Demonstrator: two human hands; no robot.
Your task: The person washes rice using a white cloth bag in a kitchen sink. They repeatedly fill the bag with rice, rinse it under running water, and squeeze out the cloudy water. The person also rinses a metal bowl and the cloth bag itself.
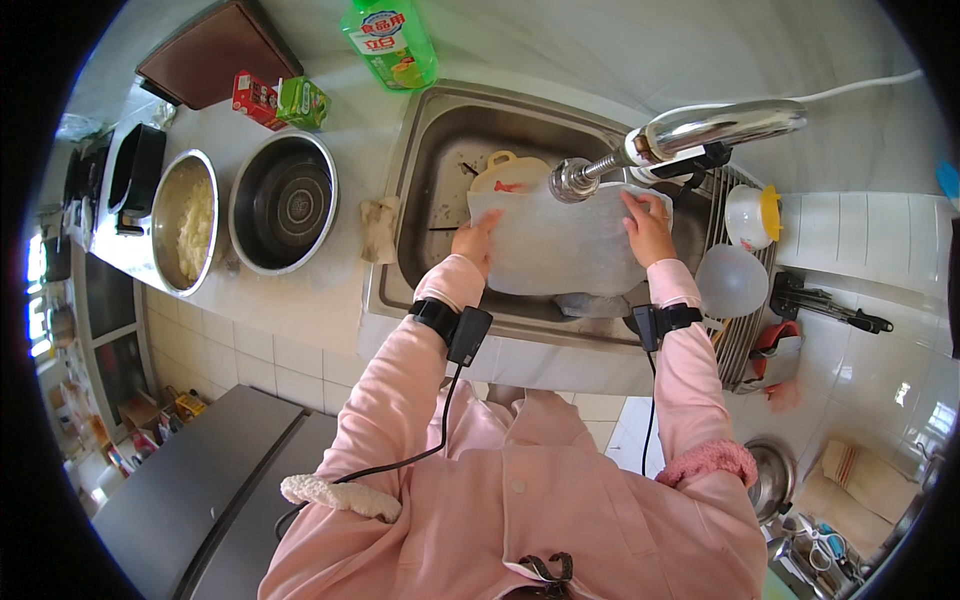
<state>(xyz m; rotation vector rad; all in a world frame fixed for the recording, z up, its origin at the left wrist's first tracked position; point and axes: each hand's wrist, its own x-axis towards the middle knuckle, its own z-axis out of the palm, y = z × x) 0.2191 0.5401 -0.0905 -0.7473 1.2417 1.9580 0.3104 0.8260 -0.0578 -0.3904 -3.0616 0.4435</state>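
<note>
A whitish, translucent flat sheet (562, 247), perhaps a plastic chopping mat, is spread out over the sink. My left hand (472, 241) grips its left edge, and my right hand (648, 231) holds it near the right edge, fingers lying on its upper face. Beneath the sheet, partly covered, a cream-coloured item with a loop handle (510, 171) and a red mark rests in the stainless steel sink (442, 142). A grey cloth-like thing (592, 305) shows below the sheet's near edge. The metal faucet spout (574, 180) hangs over the sheet's far edge.
Left of the sink stand a dark-bottomed steel basin (292, 206) and a steel bowl (191, 225) with pale food. A worn cloth (379, 229) lies by the sink rim. Behind is a green detergent bottle (394, 45). At right, a wire rack (716, 225) holds a translucent scoop (731, 281).
</note>
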